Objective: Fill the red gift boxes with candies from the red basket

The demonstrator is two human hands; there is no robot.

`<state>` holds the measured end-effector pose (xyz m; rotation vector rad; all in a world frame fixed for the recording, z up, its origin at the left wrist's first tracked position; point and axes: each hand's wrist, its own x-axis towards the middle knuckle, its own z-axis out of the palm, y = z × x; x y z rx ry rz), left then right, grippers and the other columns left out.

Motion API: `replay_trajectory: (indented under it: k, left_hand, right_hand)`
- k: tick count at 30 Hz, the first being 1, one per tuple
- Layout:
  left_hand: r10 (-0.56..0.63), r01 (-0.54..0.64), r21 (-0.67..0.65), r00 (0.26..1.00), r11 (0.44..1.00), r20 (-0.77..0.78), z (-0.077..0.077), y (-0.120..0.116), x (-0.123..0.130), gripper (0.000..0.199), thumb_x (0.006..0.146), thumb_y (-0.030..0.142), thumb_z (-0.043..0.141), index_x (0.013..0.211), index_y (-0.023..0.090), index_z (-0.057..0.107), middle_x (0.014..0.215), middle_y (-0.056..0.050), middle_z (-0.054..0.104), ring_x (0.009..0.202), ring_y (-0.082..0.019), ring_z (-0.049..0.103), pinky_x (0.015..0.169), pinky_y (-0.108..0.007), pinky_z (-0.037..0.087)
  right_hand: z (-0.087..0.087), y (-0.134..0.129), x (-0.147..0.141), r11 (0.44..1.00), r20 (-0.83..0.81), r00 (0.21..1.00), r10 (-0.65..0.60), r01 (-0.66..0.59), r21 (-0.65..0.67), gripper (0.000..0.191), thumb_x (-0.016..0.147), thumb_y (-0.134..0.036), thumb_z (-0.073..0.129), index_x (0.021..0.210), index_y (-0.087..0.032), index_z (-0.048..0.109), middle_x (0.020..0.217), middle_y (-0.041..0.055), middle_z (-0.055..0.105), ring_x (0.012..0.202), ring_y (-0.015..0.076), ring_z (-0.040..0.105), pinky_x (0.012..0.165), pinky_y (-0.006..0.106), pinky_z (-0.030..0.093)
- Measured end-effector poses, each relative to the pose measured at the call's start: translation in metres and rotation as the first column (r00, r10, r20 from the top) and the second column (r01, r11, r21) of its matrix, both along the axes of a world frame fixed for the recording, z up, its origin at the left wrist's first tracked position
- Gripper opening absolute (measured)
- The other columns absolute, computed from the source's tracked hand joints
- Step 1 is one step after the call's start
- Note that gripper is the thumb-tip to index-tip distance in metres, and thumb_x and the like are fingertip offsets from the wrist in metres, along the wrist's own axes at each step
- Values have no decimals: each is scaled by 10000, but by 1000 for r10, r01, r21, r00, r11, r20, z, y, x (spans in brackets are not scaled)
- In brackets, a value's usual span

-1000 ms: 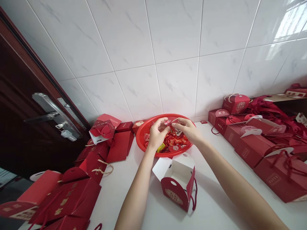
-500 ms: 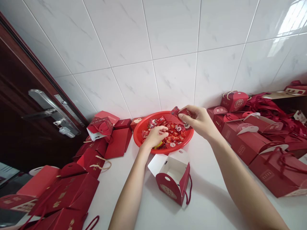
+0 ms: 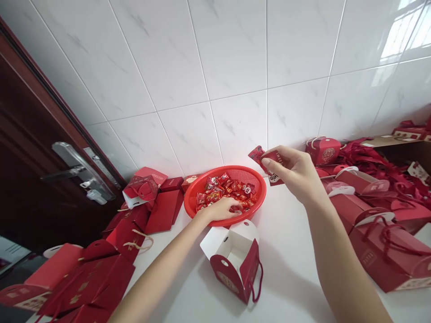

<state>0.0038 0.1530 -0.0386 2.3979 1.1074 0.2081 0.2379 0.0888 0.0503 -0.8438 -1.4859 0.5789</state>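
Note:
A red plastic mesh basket (image 3: 258, 179) by the wall holds many candies (image 3: 220, 187) in red wrappers. My left hand (image 3: 222, 209) is down in its near right part, fingers curled over the candies; what they grip, if anything, is hidden. Off the basket's right side, my right hand (image 3: 292, 168) is raised and pinches several red wrapped candies (image 3: 257, 154), one with white lettering. In front of the basket stands a red paper gift box (image 3: 247, 269), its lid flaps spread and its white inside visible. A dark red cord handle hangs from its right side.
Red gift boxes (image 3: 84, 278) crowd the left side, with flat red boxes (image 3: 164, 211) behind them. More boxes (image 3: 380, 251) line the right side, near a carton (image 3: 390, 137) with red ribbon (image 3: 360, 152). A tiled wall (image 3: 235, 125) closes the back; a dark door (image 3: 33, 134) stands left.
My left hand has moved down and nearer in the basket, its fingers now among the candies. My right hand has shifted right, away from the basket, still pinching its candies. The view has shifted slightly.

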Motion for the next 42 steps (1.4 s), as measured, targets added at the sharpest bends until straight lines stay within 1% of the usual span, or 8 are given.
replay_trajectory:
  k: [7, 11, 15, 20, 24, 28, 38, 42]
  left_hand:
    - [-27, 25, -8, 949, 1000, -313, 4, 23, 28, 601, 664, 180, 700, 1255, 272, 647, 1315, -106, 640, 1137, -333, 621, 843, -349, 513]
    - [-21, 11, -26, 905, 1000, -424, 1, 35, 50, 474, 596, 180, 718, 1066, 236, 690, 1106, -120, 700, 929, -344, 667, 675, -349, 503]
    - [25, -73, -98, 909, 993, -415, -1, 39, 61, 364, 550, 135, 690, 904, 217, 668, 854, -73, 702, 695, -288, 657, 579, -336, 472]
    - [24, -74, -132, 937, 988, -348, -2, 40, 56, 258, 581, 114, 660, 819, 213, 667, 790, -48, 699, 584, -233, 621, 562, -328, 461]
    - [21, -50, -138, 980, 989, -199, -2, 45, 39, 227, 659, 167, 681, 881, 206, 699, 900, -59, 726, 688, -223, 656, 599, -296, 481]
    - [81, -75, -90, 995, 993, 63, 1, 44, 21, 287, 735, 235, 665, 1015, 193, 709, 1078, -81, 723, 916, -237, 681, 770, -305, 525]
    - [292, -273, -106, 860, 956, 419, 14, 20, -5, 412, 807, 221, 585, 1213, 203, 651, 1353, -88, 615, 1253, -264, 564, 1012, -373, 497]
    - [369, -377, -93, 779, 922, 507, 15, 19, -12, 396, 788, 167, 571, 1170, 199, 671, 1328, -82, 636, 1229, -242, 587, 1034, -378, 484]
  right_hand:
    - [7, -10, 10, 997, -4, 999, -45, 45, 56, 184, 830, -359, 678, 803, -182, 721, 616, -1, 572, 558, 124, 476, 486, 240, 380]
    - [9, -17, 16, 995, -22, 998, -52, 54, 81, 167, 843, -355, 684, 832, -194, 729, 642, 11, 602, 574, 136, 520, 488, 240, 403]
    - [10, -19, 21, 993, -23, 996, -89, 90, 78, 153, 843, -350, 694, 829, -201, 727, 631, 8, 607, 574, 142, 532, 500, 248, 421]
    - [10, -19, 22, 990, -15, 996, -88, 89, 106, 156, 841, -357, 702, 808, -206, 721, 617, 2, 589, 558, 140, 524, 503, 257, 416]
    - [10, -21, 21, 992, -12, 996, -85, 86, 88, 148, 839, -345, 698, 806, -203, 720, 627, 1, 588, 572, 141, 523, 515, 263, 406]
    - [10, -21, 19, 993, 8, 997, -80, 79, 85, 146, 838, -342, 686, 804, -202, 710, 631, -1, 579, 584, 140, 520, 517, 261, 389]
    - [10, -19, 8, 1000, 187, 982, -24, 22, 10, 180, 835, -335, 644, 764, -172, 671, 595, -19, 516, 558, 114, 450, 511, 249, 349]
    - [6, -17, 2, 1000, 254, 967, 17, -15, -13, 177, 843, -328, 628, 795, -165, 676, 600, -15, 535, 571, 123, 472, 521, 253, 357]
